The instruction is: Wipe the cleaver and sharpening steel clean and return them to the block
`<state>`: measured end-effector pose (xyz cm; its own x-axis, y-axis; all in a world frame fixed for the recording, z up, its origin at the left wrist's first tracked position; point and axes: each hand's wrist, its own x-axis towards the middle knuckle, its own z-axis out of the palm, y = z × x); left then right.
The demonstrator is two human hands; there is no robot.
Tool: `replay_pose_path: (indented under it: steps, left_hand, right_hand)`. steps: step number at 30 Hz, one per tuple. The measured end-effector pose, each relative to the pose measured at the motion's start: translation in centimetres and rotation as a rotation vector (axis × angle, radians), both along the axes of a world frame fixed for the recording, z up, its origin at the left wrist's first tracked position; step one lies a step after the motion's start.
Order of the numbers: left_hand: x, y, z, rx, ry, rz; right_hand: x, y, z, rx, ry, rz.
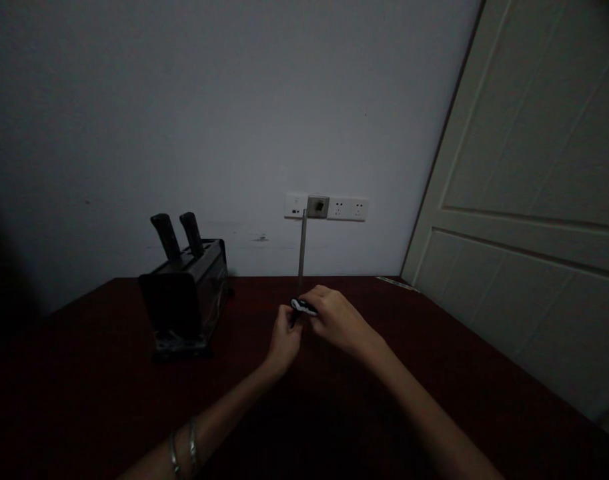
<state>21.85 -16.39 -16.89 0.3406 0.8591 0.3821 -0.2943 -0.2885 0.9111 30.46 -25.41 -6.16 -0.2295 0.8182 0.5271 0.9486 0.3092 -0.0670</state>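
Note:
Near the middle of the table my left hand (285, 340) is closed around the dark lower end of a long thin bladed tool (303, 250), perhaps a knife. Its narrow greyish strip points up, almost vertical, in front of the wall. My right hand (331, 317) is closed on a small black-and-white object (303, 307), whose end sticks out toward my left thumb. The two hands are close together at the tool's base. Dim light and my fingers hide where the two things meet.
To the left stands a dark, shiny knife block (184, 293) with two black handles (166, 237) sticking up. A row of wall sockets (348, 209) is behind the hands. A thin strip (397, 284) lies at the dark red table's (364, 373) back right, beside a panelled door (524, 267).

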Motion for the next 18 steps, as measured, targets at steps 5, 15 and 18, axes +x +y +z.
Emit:
replay_pose_path:
  steps: [5,15,18]
  left_hand:
    - [-0.1,-0.3,1.1,0.014,0.056,-0.012]
    - [-0.2,-0.3,0.7,0.035,0.075,-0.017]
    - [-0.1,-0.4,0.7,0.046,0.089,-0.015]
  right_hand:
    - [1.5,0.2,0.2,0.107,0.086,-0.005]
    - [1.9,0.1,0.3,0.019,0.124,0.111]
    - [2.3,0.2,0.3,0.073,0.144,0.091]
